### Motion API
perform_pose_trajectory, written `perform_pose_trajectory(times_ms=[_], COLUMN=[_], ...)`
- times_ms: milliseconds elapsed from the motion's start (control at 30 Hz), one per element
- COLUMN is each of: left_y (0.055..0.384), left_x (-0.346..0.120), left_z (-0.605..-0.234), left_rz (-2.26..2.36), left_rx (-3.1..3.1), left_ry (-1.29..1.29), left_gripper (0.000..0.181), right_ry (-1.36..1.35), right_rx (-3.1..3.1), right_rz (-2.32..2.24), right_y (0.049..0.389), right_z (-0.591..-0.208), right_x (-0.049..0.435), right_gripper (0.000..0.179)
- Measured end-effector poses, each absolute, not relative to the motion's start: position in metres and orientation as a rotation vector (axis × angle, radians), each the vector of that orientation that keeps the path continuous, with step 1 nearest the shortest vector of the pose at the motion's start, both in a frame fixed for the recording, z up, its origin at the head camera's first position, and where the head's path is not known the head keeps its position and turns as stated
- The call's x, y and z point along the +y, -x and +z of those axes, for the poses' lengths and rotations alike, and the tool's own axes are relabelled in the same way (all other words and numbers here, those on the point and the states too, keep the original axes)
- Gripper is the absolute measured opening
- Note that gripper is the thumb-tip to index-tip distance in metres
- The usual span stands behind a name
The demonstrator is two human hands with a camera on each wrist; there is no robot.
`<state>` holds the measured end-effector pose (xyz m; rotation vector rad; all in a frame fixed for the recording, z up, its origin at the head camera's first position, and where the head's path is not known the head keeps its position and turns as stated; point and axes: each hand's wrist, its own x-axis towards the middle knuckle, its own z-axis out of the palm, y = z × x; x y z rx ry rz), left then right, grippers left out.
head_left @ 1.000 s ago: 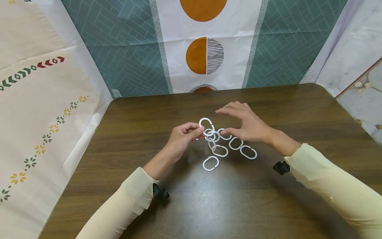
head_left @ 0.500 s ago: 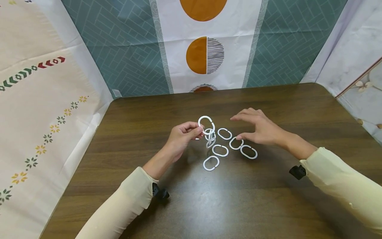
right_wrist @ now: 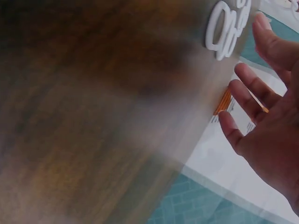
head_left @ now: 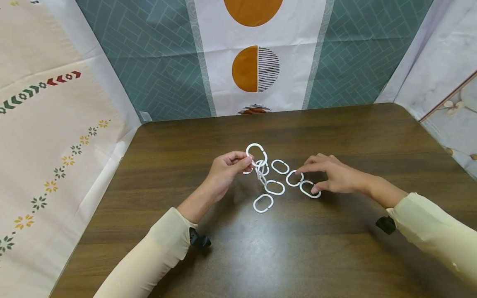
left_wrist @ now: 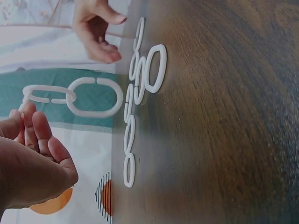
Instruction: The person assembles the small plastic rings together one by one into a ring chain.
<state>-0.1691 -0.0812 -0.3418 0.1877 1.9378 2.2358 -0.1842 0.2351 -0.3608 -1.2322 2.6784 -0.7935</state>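
My left hand point(head_left: 226, 173) pinches a white oval plastic chain link point(head_left: 255, 144) with a gap in its side, held above the table. More links dangle from it; in the left wrist view a lower hanging link point(left_wrist: 96, 113) hooks through the one above. My right hand point(head_left: 333, 176) hovers palm down over the rightmost loose links, fingers spread and nothing held. Its thumb tip overlaps the far-right loose link point(head_left: 309, 196), and its index fingertip is at the neighbouring link point(head_left: 287, 180). The right wrist view shows the right hand point(right_wrist: 275, 112) with fingers apart.
Several loose links lie scattered on the brown wooden table point(head_left: 238, 256), among them the front link point(head_left: 254, 204). A patterned cloth point(head_left: 164, 62) hangs behind the far edge, with pale cloths on both sides.
My right hand has moved away from the hanging links, to the right and down toward the loose ones. The left hand stays nearly in place; its hanging links have swung.
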Motion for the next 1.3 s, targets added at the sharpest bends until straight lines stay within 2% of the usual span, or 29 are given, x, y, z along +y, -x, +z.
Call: perform_pose_trajectory(times_ms=[100,367,800,1300], left_y=[0.168,0.168,0.17,0.168], left_x=[-0.082,-0.083,-0.083,-0.083], left_z=[-0.341,-0.34,-0.343,-0.341], left_rz=[2.229,2.239,2.237,2.244], left_rx=[1.943,1.932,1.925,1.923], left_ry=[-0.184,-0.183,-0.181,-0.176], left_gripper=[0.024,0.017,0.012,0.016], right_ry=[1.272,1.341,1.382,1.306], right_rx=[2.661,2.658,2.706,2.862], right_rz=[-0.752,-0.623,-0.654,-0.484], right_y=[0.181,0.177,0.176,0.173], right_z=[-0.366,-0.376,-0.381,-0.384], right_x=[0.236,0.236,0.237,0.235], right_gripper=[0.063,0.066,0.07,0.055])
